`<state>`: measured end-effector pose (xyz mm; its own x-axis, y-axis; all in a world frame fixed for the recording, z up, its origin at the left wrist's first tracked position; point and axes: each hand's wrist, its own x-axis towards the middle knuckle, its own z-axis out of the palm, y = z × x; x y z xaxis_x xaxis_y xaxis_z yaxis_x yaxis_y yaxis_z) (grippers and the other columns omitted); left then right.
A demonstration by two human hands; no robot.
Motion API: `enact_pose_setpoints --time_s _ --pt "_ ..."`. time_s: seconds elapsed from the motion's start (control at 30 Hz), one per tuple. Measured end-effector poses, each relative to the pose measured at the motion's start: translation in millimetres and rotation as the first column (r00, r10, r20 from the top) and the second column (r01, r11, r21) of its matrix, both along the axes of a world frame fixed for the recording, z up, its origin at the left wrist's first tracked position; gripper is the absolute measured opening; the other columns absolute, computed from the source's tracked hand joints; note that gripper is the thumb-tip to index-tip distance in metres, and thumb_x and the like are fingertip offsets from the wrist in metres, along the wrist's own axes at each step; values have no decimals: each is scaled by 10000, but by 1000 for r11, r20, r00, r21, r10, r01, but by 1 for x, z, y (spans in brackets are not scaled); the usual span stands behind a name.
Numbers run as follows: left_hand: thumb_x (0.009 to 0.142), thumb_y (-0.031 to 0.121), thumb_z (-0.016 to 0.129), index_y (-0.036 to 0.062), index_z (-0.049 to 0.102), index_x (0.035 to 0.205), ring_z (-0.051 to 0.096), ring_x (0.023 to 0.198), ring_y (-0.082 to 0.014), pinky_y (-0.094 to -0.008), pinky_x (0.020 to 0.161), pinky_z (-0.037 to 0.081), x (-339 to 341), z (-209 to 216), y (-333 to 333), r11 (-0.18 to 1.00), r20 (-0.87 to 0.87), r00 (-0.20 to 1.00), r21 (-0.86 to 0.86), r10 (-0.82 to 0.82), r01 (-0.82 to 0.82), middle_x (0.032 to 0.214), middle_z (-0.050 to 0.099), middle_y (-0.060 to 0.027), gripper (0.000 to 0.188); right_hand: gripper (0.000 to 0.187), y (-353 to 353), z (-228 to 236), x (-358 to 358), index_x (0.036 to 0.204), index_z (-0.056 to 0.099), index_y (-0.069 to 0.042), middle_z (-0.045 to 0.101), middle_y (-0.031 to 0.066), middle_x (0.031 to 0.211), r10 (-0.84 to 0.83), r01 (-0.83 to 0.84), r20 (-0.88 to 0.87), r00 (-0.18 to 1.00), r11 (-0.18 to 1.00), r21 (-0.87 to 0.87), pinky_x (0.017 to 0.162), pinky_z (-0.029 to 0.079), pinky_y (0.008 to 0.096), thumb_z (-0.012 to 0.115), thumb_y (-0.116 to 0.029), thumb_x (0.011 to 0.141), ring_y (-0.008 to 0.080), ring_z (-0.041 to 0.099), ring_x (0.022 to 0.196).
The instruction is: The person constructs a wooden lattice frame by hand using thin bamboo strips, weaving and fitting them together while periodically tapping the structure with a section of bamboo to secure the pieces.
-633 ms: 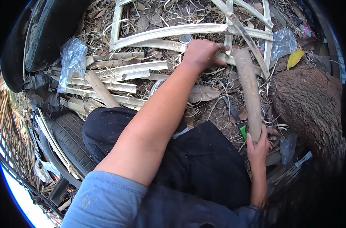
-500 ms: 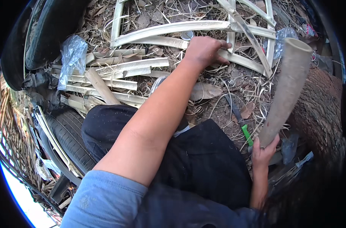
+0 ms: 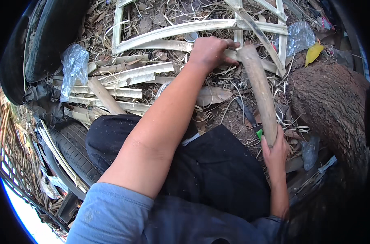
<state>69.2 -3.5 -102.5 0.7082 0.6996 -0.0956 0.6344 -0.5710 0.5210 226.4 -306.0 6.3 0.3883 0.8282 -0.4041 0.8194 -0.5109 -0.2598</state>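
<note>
My left hand (image 3: 211, 53) is closed around a pale split-bamboo strip (image 3: 168, 44), the lower strip of a lattice frame (image 3: 181, 29) on the ground. In my right hand (image 3: 275, 152) is a thick, slightly curved wooden club (image 3: 261, 91), gripped by its lower end. The club's far end is at the strip, just right of my left fingers; whether it touches cannot be made out. Partly behind the club lies a knife (image 3: 246, 112) with a green handle, its lower part hidden. A darker stick (image 3: 262, 36) slants across the frame's right side.
Several split-bamboo pieces (image 3: 130, 77) and a short round stick (image 3: 105, 96) lie left of my arm, beside a crumpled clear bag (image 3: 75, 69). Tyres (image 3: 57, 36) stand at the far left. A tree trunk (image 3: 329, 97) rises on the right, near a yellow leaf (image 3: 314, 54).
The club has swung down and left from its raised position on the right, its far end now at the strip. My left hand keeps its grip. The whole view has shifted slightly.
</note>
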Motion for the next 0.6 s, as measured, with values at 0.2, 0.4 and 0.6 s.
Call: enact_pose_setpoints --time_s 0.2,0.4,0.6 --pt "651 578 761 331 689 1130 685 786 -302 -415 673 529 -3 -4 -1 999 -25 1000 46 6 -5 826 704 -99 544 640 -11 11 -13 1346 370 46 611 290 1086 -176 245 -223 959 909 337 840 506 446 683 -120 813 430 636 984" --pt "621 567 776 338 686 1141 696 797 -253 -387 663 530 -2 2 -2 1000 -37 999 15 -1 2 820 710 -66 575 626 1 8 -6 1320 401 54 630 274 1034 -55 58 -52 997 997 49 832 511 453 699 -121 798 429 650 950" --pt "654 586 752 332 685 1150 682 760 -313 -417 649 531 0 -2 -3 999 46 999 29 -18 17 763 688 -120 561 634 -15 6 -3 1338 373 62 613 292 1071 -152 196 -132 980 863 466 839 496 466 688 -140 826 446 630 973"
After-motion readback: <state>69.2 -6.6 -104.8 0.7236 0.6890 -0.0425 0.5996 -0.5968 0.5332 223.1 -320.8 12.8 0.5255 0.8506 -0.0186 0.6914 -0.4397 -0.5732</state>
